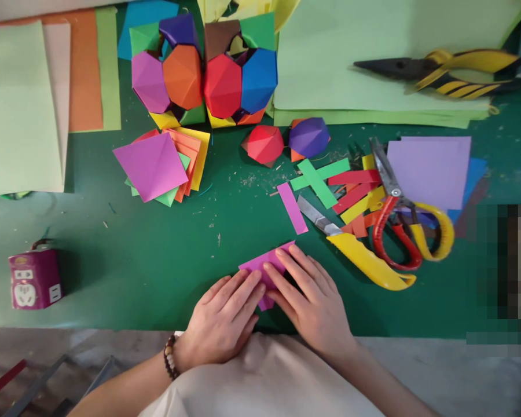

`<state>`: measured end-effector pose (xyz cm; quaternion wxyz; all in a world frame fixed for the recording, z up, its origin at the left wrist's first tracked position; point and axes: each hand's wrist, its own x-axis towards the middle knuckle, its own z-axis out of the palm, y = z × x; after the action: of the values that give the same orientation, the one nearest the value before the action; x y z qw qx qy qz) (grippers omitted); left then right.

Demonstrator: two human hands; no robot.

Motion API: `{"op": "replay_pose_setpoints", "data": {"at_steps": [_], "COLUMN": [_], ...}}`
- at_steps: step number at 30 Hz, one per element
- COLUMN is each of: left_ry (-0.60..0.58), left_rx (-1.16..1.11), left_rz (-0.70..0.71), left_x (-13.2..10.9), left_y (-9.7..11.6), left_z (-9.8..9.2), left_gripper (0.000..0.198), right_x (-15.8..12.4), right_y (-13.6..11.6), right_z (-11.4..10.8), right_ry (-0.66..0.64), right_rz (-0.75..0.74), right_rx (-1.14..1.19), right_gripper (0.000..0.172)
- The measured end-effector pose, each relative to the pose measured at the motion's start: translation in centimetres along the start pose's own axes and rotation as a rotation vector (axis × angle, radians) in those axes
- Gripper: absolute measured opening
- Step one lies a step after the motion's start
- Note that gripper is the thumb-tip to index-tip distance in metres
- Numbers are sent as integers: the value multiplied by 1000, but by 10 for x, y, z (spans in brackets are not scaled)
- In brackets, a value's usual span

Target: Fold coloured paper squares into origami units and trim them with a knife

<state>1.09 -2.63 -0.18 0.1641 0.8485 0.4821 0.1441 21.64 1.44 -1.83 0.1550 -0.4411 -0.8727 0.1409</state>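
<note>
A folded magenta paper (264, 271) lies flat on the green table mat (156, 243) near its front edge. My left hand (221, 313) presses on its near left part, and a bead bracelet circles that wrist. My right hand (306, 295) rests on the paper from the right, its fingertips close to the left hand's. Most of the paper is hidden under my fingers. A loose magenta strip (292, 207) lies just beyond my right hand, with a yellow utility knife (364, 255) to the right of that hand.
Red-and-yellow scissors (399, 231) lie on coloured paper strips and sheets at right. Large origami polyhedra (204, 69) stand at the back, with black-and-yellow pliers (438, 72) on green sheets. Stacked paper squares (151, 165) lie mid-left, and a magenta socket box (35, 278) stands at far left.
</note>
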Motion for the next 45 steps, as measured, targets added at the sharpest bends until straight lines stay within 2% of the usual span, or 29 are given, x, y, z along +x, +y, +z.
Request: {"op": "replay_pose_setpoints", "data": {"at_steps": [15,18,22,29,33,38,45], "left_ry": [-91,-86,-60,-76,-93,-127,-167], "left_rx": [187,228,266,323,333,377,391], "left_rz": [30,37,114,127,137,151,145], "left_x": [1,4,9,18,18,18,19], "left_y": [7,9,10,15,17,19,21], "left_z": [2,2,2,-1,-2,-3,-5], "left_gripper": [45,41,38,39,39,41,43], "right_x": [2,2,3,3,5,10,20], "right_y": [0,0,1,4,7,4,-3], "right_z": [0,0,0,-1,-9,-22,-14], "right_ry": [11,16,13,-1,-11,103,180], "right_rz": [-9,7,9,31,40,165,351], "right_rx": [-13,-3,1,65,176,276,255], "right_gripper": [35,37,35,42,44,46,22]}}
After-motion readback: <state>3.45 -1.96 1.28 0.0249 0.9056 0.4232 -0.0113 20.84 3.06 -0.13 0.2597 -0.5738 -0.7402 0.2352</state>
